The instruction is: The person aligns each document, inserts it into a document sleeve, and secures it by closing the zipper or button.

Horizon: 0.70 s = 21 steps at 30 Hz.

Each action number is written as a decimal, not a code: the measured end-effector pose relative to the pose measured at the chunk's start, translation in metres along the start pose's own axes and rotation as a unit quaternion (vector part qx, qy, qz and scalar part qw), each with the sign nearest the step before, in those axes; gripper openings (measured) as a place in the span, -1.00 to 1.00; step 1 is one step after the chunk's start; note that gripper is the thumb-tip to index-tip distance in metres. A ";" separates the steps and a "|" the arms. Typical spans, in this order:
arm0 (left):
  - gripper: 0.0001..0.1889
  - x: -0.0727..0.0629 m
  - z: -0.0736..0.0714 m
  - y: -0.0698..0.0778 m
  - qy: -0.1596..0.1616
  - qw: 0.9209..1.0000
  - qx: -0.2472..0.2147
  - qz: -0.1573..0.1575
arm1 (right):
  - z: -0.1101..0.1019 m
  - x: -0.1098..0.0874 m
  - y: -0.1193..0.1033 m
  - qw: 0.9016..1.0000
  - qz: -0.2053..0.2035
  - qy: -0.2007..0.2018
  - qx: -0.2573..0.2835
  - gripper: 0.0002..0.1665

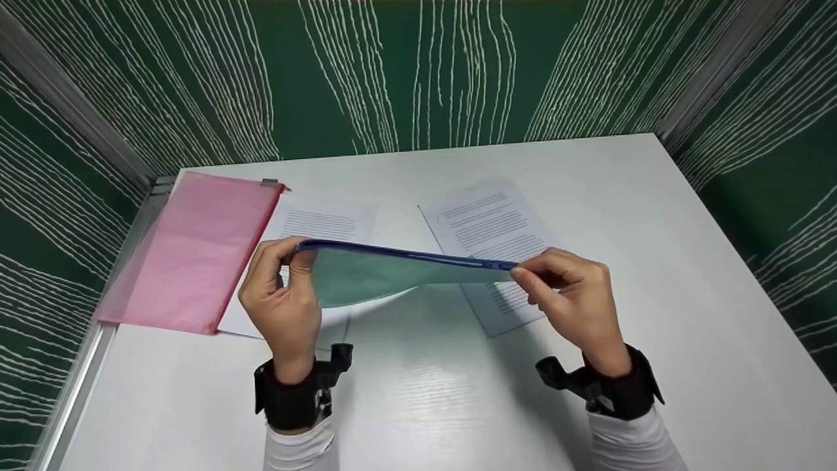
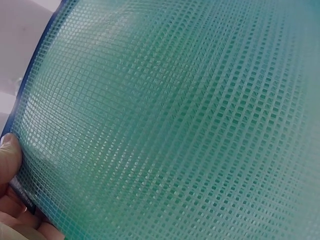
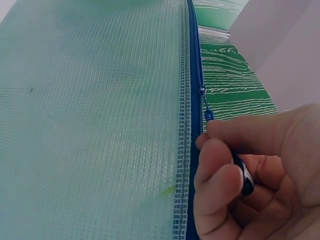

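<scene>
A green mesh zipper pouch (image 1: 366,278) with a blue zipper (image 1: 405,253) along its upper edge is held up over the table, its body sagging below. My left hand (image 1: 281,288) pinches the left end of that edge between thumb and fingers. At the other end my right hand (image 1: 572,297) pinches the zippered edge with thumb and forefinger. The right wrist view has the zipper slider (image 3: 202,90) and its pull just beyond the right fingertips. A dark glossy piece (image 3: 246,179) shows among the right fingers. Mesh fills most of the left wrist view.
A pink zipper pouch (image 1: 196,255) lies at the table's left edge, partly over a printed sheet (image 1: 320,222). Another printed sheet (image 1: 490,222) lies right of centre, partly behind the held pouch. Green walls with white streaks (image 1: 340,72) border the white table (image 1: 686,294).
</scene>
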<state>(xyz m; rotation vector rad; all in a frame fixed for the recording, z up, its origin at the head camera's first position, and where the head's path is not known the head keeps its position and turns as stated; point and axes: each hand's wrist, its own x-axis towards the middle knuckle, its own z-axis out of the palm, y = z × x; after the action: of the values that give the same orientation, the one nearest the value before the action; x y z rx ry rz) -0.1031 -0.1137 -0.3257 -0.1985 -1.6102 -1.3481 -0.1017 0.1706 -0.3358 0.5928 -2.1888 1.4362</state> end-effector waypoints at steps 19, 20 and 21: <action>-0.95 0.000 0.000 -0.001 0.015 1.000 -0.012 -0.014 | -0.005 0.000 0.001 1.000 0.019 0.010 -0.016 -0.87; -0.95 0.000 -0.001 -0.001 0.017 1.000 -0.012 -0.014 | -0.006 0.000 0.001 1.000 0.021 0.011 -0.016 -0.88; -0.95 0.000 -0.001 -0.001 0.020 1.000 -0.012 -0.015 | -0.006 0.000 0.001 1.000 0.022 0.013 -0.017 -0.88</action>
<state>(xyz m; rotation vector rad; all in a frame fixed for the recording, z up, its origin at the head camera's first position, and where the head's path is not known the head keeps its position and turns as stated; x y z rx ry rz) -0.1031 -0.1146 -0.3261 -0.1621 -1.5695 -1.3863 -0.1014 0.1769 -0.3349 0.5144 -2.2150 1.4192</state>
